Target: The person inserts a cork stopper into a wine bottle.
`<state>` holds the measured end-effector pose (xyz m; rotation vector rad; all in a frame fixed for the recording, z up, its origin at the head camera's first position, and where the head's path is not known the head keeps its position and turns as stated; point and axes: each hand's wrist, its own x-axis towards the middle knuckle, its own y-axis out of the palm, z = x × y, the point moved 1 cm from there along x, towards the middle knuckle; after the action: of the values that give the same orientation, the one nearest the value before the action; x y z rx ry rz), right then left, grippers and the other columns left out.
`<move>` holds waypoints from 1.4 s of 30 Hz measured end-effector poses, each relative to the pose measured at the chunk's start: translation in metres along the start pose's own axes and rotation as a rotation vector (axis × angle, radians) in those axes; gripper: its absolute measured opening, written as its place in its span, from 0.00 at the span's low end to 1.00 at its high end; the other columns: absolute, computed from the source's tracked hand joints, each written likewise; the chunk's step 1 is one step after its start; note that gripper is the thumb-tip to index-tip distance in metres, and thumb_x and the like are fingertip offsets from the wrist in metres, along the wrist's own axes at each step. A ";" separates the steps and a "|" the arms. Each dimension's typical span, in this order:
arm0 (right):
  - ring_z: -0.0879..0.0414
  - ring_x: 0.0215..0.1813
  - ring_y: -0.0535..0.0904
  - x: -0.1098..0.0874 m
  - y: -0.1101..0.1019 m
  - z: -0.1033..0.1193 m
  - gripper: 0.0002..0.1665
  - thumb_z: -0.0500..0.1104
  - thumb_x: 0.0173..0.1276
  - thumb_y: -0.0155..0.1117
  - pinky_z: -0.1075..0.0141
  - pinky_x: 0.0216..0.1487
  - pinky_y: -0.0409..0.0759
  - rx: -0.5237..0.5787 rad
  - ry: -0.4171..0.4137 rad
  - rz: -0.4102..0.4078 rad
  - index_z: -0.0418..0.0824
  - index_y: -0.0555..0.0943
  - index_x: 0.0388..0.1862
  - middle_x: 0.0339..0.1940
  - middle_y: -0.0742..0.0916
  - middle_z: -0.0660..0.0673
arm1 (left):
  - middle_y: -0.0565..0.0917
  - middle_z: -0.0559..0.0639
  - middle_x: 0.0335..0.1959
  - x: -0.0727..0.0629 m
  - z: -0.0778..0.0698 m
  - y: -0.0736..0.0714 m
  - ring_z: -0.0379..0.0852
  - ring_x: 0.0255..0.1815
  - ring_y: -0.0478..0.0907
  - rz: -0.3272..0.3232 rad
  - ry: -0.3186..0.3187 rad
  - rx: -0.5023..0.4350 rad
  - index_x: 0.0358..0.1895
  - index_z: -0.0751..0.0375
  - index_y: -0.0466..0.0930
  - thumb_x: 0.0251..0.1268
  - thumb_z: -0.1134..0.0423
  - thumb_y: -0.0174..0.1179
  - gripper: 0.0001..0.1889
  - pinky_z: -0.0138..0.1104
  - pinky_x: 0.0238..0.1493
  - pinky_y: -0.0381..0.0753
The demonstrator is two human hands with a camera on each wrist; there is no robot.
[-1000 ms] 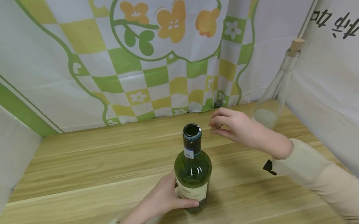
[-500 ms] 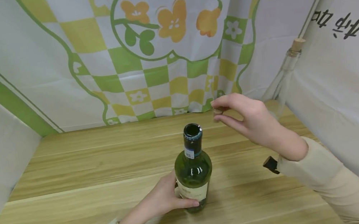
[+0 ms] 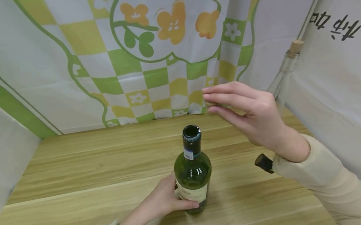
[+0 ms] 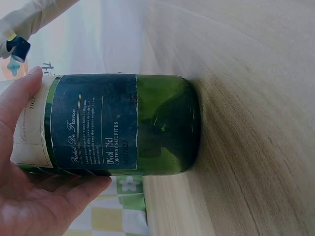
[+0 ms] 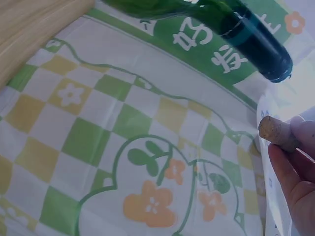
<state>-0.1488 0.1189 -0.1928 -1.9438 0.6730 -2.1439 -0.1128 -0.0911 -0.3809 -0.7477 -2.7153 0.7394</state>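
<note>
A green glass wine bottle point(image 3: 193, 171) stands upright on the wooden table, its dark neck uncovered at the mouth. My left hand point(image 3: 163, 201) grips it low down around the cream label, thumb across the front. In the left wrist view, a dark back label with small print shows between the bottle's base and my left hand point(image 4: 37, 196). To the right and above the mouth, my right hand point(image 3: 255, 114) pinches a cork point(image 5: 275, 132) between thumb and fingers. The cork is apart from the bottle and mostly hidden by fingers in the head view.
A tall clear bottle point(image 3: 283, 81) with a cork stopper point(image 3: 296, 46) stands at the back right, partly behind my right hand. Printed cloth point(image 3: 131, 77) closes off the table's point(image 3: 84, 165) back. A small black device point(image 3: 264, 163) sits at my right cuff.
My right hand has risen from near the table's back edge to above the level of the bottle's mouth, with the cork in its fingers. The left hand and wine bottle have stayed in place.
</note>
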 end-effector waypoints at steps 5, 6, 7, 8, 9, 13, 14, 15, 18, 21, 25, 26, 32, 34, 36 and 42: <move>0.52 0.41 0.82 0.010 0.003 0.008 0.15 0.42 0.64 0.60 0.70 0.40 0.79 0.084 -0.033 -0.029 0.29 0.83 0.37 0.38 0.85 0.37 | 0.78 0.46 0.50 0.000 0.002 0.001 0.46 0.54 0.73 -0.004 0.005 0.006 0.58 0.53 0.64 0.42 0.48 0.71 0.38 0.44 0.55 0.72; 0.52 0.40 0.82 0.011 0.004 0.009 0.15 0.42 0.64 0.60 0.70 0.39 0.78 0.098 -0.042 -0.036 0.29 0.83 0.37 0.38 0.85 0.37 | 0.78 0.46 0.50 0.000 0.002 0.001 0.46 0.54 0.73 -0.004 0.006 0.006 0.58 0.53 0.64 0.42 0.48 0.71 0.38 0.44 0.55 0.72; 0.52 0.39 0.82 0.012 0.005 0.011 0.15 0.42 0.64 0.60 0.70 0.39 0.78 0.114 -0.053 -0.046 0.29 0.83 0.37 0.37 0.85 0.37 | 0.78 0.46 0.50 0.000 0.002 0.001 0.46 0.54 0.73 -0.006 0.006 0.006 0.58 0.53 0.64 0.41 0.48 0.71 0.38 0.44 0.55 0.72; 0.52 0.39 0.82 0.013 0.006 0.013 0.14 0.41 0.64 0.61 0.70 0.38 0.78 0.129 -0.065 -0.054 0.29 0.83 0.37 0.37 0.85 0.37 | 0.78 0.46 0.50 0.000 0.003 0.001 0.46 0.54 0.73 -0.006 0.005 0.007 0.58 0.53 0.64 0.41 0.48 0.71 0.38 0.44 0.55 0.72; 0.52 0.38 0.82 0.013 0.007 0.014 0.13 0.40 0.63 0.61 0.70 0.37 0.78 0.144 -0.078 -0.061 0.29 0.83 0.36 0.36 0.85 0.37 | 0.78 0.46 0.51 0.000 0.003 0.001 0.46 0.55 0.73 -0.007 0.004 0.006 0.58 0.53 0.64 0.41 0.48 0.71 0.38 0.44 0.55 0.72; 0.50 0.39 0.82 0.015 0.012 0.019 0.13 0.39 0.63 0.61 0.70 0.35 0.78 0.195 -0.116 -0.066 0.28 0.83 0.35 0.36 0.85 0.36 | 0.77 0.46 0.51 0.000 0.003 0.002 0.46 0.55 0.73 -0.005 0.000 0.007 0.58 0.54 0.64 0.41 0.47 0.71 0.38 0.44 0.55 0.72; 0.49 0.40 0.82 0.015 0.013 0.019 0.13 0.39 0.63 0.60 0.70 0.35 0.78 0.203 -0.118 -0.059 0.28 0.83 0.35 0.36 0.85 0.35 | 0.77 0.46 0.51 0.000 0.003 0.002 0.47 0.55 0.73 -0.004 0.003 0.007 0.58 0.54 0.64 0.41 0.47 0.71 0.38 0.44 0.55 0.72; 0.49 0.40 0.82 0.014 0.014 0.019 0.13 0.39 0.64 0.60 0.70 0.35 0.78 0.210 -0.117 -0.052 0.28 0.83 0.35 0.36 0.85 0.35 | 0.77 0.46 0.51 0.001 0.003 0.002 0.46 0.55 0.73 -0.004 0.004 0.008 0.58 0.54 0.64 0.41 0.47 0.71 0.38 0.44 0.55 0.72; 0.49 0.41 0.82 0.012 0.017 0.018 0.14 0.40 0.64 0.60 0.70 0.36 0.79 0.220 -0.106 -0.026 0.27 0.82 0.35 0.36 0.84 0.35 | 0.77 0.46 0.51 0.001 0.003 0.002 0.46 0.55 0.73 -0.005 0.007 0.007 0.58 0.54 0.64 0.41 0.47 0.71 0.38 0.44 0.55 0.72; 0.50 0.40 0.82 0.009 0.019 0.016 0.13 0.39 0.64 0.60 0.69 0.37 0.80 0.227 -0.099 0.001 0.27 0.82 0.36 0.37 0.84 0.35 | 0.77 0.46 0.51 0.000 0.003 0.001 0.46 0.55 0.72 -0.006 0.007 0.001 0.58 0.54 0.64 0.42 0.47 0.71 0.39 0.44 0.55 0.72; 0.51 0.39 0.82 0.006 0.021 0.015 0.12 0.38 0.63 0.60 0.69 0.37 0.80 0.238 -0.095 0.027 0.27 0.82 0.37 0.37 0.84 0.35 | 0.78 0.45 0.50 0.000 0.004 0.002 0.45 0.54 0.73 -0.010 0.016 -0.003 0.58 0.53 0.64 0.42 0.47 0.71 0.38 0.44 0.55 0.72; 0.51 0.39 0.82 0.005 0.022 0.014 0.12 0.38 0.63 0.60 0.69 0.37 0.80 0.236 -0.094 0.030 0.27 0.82 0.36 0.37 0.84 0.35 | 0.78 0.45 0.50 0.000 0.004 0.001 0.45 0.54 0.73 -0.010 0.020 -0.004 0.58 0.53 0.63 0.42 0.47 0.71 0.38 0.44 0.54 0.72; 0.49 0.40 0.82 0.002 0.023 0.015 0.12 0.38 0.62 0.61 0.69 0.38 0.80 0.222 -0.093 0.051 0.27 0.82 0.36 0.36 0.85 0.36 | 0.78 0.43 0.49 0.000 0.005 0.002 0.43 0.53 0.73 -0.010 0.033 -0.005 0.58 0.52 0.63 0.42 0.47 0.71 0.38 0.43 0.54 0.72; 0.49 0.40 0.82 0.001 0.024 0.015 0.11 0.37 0.62 0.61 0.69 0.38 0.80 0.222 -0.093 0.055 0.27 0.82 0.36 0.36 0.85 0.36 | 0.77 0.42 0.49 0.000 0.004 0.002 0.42 0.53 0.73 -0.007 0.027 -0.007 0.58 0.51 0.63 0.42 0.47 0.71 0.38 0.42 0.54 0.72; 0.49 0.40 0.82 0.000 0.025 0.016 0.11 0.37 0.62 0.62 0.68 0.39 0.80 0.227 -0.091 0.056 0.28 0.82 0.36 0.36 0.85 0.36 | 0.77 0.42 0.50 0.000 0.004 0.002 0.42 0.53 0.73 -0.006 0.022 -0.010 0.59 0.51 0.63 0.42 0.47 0.71 0.39 0.42 0.54 0.72; 0.50 0.39 0.82 -0.002 0.027 0.017 0.11 0.37 0.62 0.61 0.69 0.39 0.80 0.230 -0.083 0.046 0.28 0.82 0.36 0.36 0.84 0.37 | 0.77 0.44 0.50 0.000 0.005 0.001 0.43 0.54 0.72 -0.008 0.018 -0.017 0.59 0.52 0.62 0.42 0.47 0.71 0.39 0.43 0.54 0.72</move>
<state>-0.1363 0.0924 -0.2051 -1.8646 0.4313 -2.0015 -0.1138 -0.0923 -0.3854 -0.7437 -2.7103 0.7060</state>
